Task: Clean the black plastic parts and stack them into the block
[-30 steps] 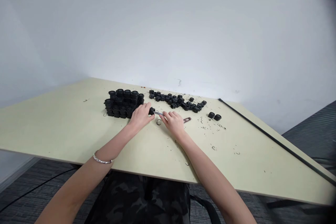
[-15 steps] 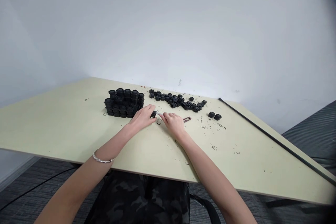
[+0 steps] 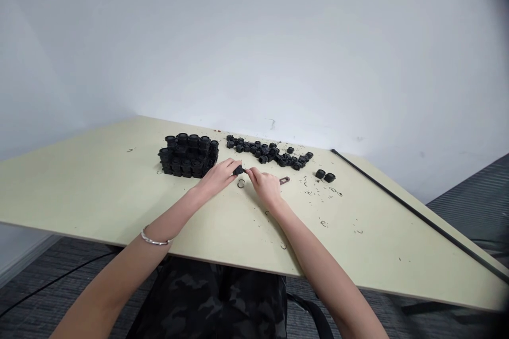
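Observation:
My left hand (image 3: 218,176) is shut on a small black plastic fitting (image 3: 238,170), held just above the pale table (image 3: 99,190). My right hand (image 3: 264,186) meets it from the other side, fingers pinched on a thin metal tool that is mostly hidden at the fitting. Just below the hands lies a small dark ring (image 3: 240,184). A block of stacked black fittings (image 3: 189,156) stands left of my left hand, and a loose spread of smaller black pieces (image 3: 266,151) lies beyond both hands.
A small metal clip (image 3: 283,180) lies right of my right hand. Farther right sit a pair of black fittings (image 3: 325,175). Dark shavings are scattered on the tabletop. A long black rod (image 3: 417,212) runs along the table's right edge.
My hands have drawn closer together, and the black fitting has shifted right, toward my right hand. The metal tool has gone almost out of sight between my fingers.

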Motion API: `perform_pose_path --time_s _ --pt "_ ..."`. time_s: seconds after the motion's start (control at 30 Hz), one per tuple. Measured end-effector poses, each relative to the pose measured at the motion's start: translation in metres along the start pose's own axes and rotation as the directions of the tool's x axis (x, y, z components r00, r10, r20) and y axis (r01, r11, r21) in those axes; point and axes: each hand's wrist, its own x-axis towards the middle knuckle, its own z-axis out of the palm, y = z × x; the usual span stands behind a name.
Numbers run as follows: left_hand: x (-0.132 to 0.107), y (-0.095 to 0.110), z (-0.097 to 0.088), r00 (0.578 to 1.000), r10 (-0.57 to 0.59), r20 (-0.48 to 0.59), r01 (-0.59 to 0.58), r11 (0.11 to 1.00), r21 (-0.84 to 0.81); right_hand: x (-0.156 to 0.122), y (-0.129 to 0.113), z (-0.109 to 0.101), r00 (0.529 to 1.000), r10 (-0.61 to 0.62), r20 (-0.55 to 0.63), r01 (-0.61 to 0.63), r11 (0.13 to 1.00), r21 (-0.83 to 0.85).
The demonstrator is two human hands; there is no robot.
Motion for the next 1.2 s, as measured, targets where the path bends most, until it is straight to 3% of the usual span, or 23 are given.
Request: perform_pose_path --time_s 0.23,0.47,0.8,0.97,1.2 --pt "0.0 -0.001 0.001 0.999 -0.019 -0.049 0.02 1.0 0.021 -0.002 -0.004 -0.003 0.998 -0.052 0.047 0.045 0.989 0.141" --pt "-0.001 0.003 -0.003 0.99 -0.098 -0.103 0.11 0.987 0.117 -0.004 -0.006 0.0 0.972 -0.226 0.059 0.214 0.964 0.16" --pt "0.0 0.001 -0.003 0.978 -0.206 0.032 0.191 0.947 0.257 -0.004 -0.003 0.008 0.962 -0.27 0.033 0.268 0.962 0.055" --pt "0.0 0.001 -0.004 0.985 -0.161 0.054 0.137 0.943 0.304 -0.002 -0.004 0.004 0.977 -0.211 -0.02 0.211 0.977 0.023" --pt "0.0 0.001 -0.003 0.978 -0.203 0.043 0.18 0.933 0.312 -0.004 -0.012 -0.004 0.99 -0.126 0.068 0.119 0.989 0.088"
